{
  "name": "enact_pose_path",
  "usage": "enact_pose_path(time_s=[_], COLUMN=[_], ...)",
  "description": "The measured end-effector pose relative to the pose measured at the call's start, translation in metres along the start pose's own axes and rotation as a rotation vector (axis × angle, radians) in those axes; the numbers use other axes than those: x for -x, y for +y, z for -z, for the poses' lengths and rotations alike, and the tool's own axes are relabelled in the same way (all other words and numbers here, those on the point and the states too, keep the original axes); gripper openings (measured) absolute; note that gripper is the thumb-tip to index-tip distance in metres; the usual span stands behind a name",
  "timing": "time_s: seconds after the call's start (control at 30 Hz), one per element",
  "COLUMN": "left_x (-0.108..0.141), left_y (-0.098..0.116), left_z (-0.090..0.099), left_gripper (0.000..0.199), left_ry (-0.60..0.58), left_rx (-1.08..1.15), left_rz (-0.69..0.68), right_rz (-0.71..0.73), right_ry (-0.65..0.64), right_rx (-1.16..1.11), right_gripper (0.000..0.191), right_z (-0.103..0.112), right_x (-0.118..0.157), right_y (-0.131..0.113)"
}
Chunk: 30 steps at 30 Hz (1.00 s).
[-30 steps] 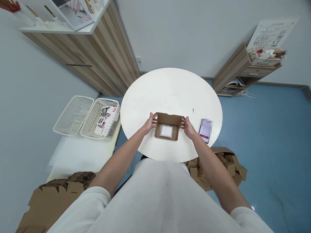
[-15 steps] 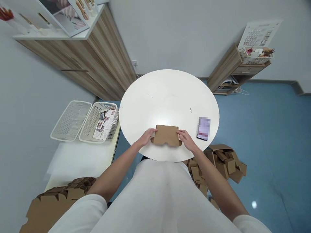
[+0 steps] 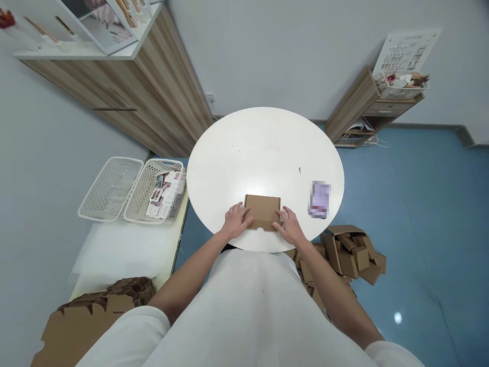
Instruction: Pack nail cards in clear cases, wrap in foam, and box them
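Note:
A small brown cardboard box (image 3: 262,209) lies near the front edge of the round white table (image 3: 263,148). Its lid lies flat on top, and the front flap slopes down toward me. At the box's left side is my left hand (image 3: 235,222), its fingers spread and the thumb touching the front left corner. My right hand (image 3: 289,225) is at the right side, fingers apart, with fingertips and thumb against the box edge. A blurred purple item (image 3: 320,199) rests on the table to the right.
Two white baskets (image 3: 132,218) stand on a side table at left, one holding printed papers. Flat cardboard pieces (image 3: 76,326) are stacked at lower left. Cardboard boxes (image 3: 361,257) sit on the floor at right. A wooden cabinet (image 3: 164,92) stands behind left.
The side flaps that stuck out at the box's front corners no longer show. Both hands have moved slightly toward me, and their fingers have spread from a pinch at the lid's edges.

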<state>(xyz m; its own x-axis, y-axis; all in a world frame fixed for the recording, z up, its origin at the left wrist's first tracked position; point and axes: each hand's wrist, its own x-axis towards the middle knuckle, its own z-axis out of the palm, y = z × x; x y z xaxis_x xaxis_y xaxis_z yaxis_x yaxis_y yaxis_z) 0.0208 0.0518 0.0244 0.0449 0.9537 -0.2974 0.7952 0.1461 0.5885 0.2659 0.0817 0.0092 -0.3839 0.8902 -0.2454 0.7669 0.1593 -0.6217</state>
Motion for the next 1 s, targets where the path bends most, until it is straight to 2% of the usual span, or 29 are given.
enact_pose_path(time_s=[0.13,0.23,0.33,0.47,0.63,0.73,0.87,1.0], left_x=[0.010,0.016,0.018,0.008,-0.011,-0.014,-0.012,-0.009], left_y=[-0.006,-0.006,-0.003,0.004,0.010,0.009,0.007,0.009], left_z=[-0.001,-0.003,-0.002,0.009,0.020,0.016,0.011,0.013], left_gripper=[0.054,0.059,0.067,0.071,0.050,0.047,0.052,0.050], left_ry=[-0.009,-0.048,0.002,0.085,0.061,0.059,0.125,0.197], left_rx=[0.131,0.291,0.378,0.338,0.255,0.198,0.124,0.089], left_rz=[0.036,-0.010,-0.031,-0.005,0.041,0.062,0.047,0.023], right_rz=[-0.011,-0.021,-0.038,-0.039,-0.090,-0.109,-0.109,-0.109], right_ry=[-0.024,-0.068,-0.042,0.033,0.003,0.025,0.087,0.051], right_rx=[-0.094,-0.191,-0.313,-0.400,-0.350,-0.292,-0.245,-0.243], right_gripper=[0.054,0.060,0.066,0.066,0.051,0.046,0.041,0.040], right_z=[-0.001,-0.005,-0.003,0.017,0.044,0.046,0.042,0.042], right_x=[0.010,0.016,0.016,0.003,-0.020,-0.028,-0.032,-0.033], right_y=[0.000,-0.004,-0.009,-0.015,-0.022,-0.025,-0.026,-0.028])
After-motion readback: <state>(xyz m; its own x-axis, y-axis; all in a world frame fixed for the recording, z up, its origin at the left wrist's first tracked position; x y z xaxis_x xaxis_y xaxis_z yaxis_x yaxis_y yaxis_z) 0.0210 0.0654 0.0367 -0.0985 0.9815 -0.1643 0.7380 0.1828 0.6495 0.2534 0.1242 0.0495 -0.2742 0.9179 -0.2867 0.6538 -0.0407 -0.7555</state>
